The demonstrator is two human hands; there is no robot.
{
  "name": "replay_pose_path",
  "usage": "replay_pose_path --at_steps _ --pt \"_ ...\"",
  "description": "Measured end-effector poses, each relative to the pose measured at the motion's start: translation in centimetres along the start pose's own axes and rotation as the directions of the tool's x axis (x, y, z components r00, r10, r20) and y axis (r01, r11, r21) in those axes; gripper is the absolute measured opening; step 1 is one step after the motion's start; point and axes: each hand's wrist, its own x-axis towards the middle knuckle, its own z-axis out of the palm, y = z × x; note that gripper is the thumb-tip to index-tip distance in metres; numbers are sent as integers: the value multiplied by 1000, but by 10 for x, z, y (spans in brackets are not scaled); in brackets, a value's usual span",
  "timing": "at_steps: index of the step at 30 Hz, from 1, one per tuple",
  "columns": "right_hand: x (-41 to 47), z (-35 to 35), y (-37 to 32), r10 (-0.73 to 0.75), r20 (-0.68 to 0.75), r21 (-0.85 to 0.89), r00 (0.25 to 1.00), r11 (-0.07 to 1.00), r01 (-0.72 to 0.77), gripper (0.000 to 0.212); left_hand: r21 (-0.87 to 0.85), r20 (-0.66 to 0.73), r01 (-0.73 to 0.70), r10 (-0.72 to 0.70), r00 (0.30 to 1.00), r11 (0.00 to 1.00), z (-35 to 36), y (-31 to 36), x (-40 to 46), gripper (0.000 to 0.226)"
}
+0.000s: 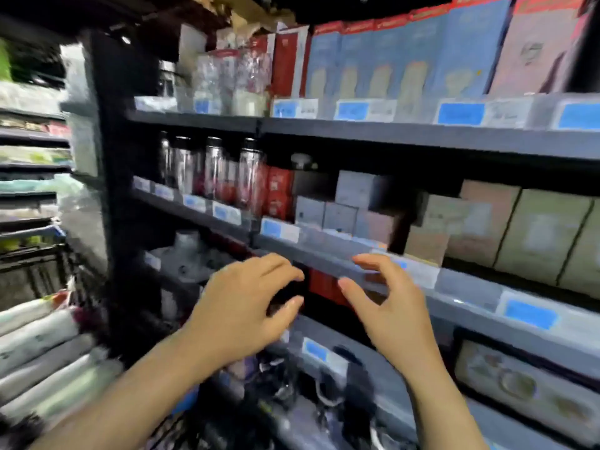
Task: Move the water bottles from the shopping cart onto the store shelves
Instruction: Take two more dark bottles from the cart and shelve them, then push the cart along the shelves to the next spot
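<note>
Both my hands hover in front of a dark store shelf (341, 251), empty, fingers spread and loosely curved. My left hand (246, 306) and my right hand (386, 306) face each other, a gap between them, just before the shelf edge and a red box (324, 285) behind it. Several pale water bottles (42, 349) lie side by side at the lower left, apparently in the cart. Clear bottles with dark caps (214, 167) stand on a higher shelf to the left. The frame is blurred.
Blue and red boxes (389, 56) fill the top shelf. Grey and beige cartons (487, 228) sit on the middle shelf at right. Dark jumbled items (308, 384) lie on the low shelf under my forearms. A black upright (110, 157) bounds the shelving at left.
</note>
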Motion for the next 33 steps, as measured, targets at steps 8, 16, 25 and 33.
replay_pose_path --at_steps 8,16,25,33 --pt "-75 208 -52 164 303 148 939 965 -216 21 -84 179 264 -246 953 961 -55 -150 -179 34" --pt "-137 352 -70 295 669 -18 682 924 -382 27 1 299 621 -593 747 783 -96 -217 -327 17" --pt "-169 451 -69 330 834 -148 442 906 -396 44 80 338 749 -725 600 657 -111 -278 -403 33" --pt "-145 489 -7 601 638 -231 482 746 -624 45 -28 481 686 -592 647 727 -26 -367 -380 20"
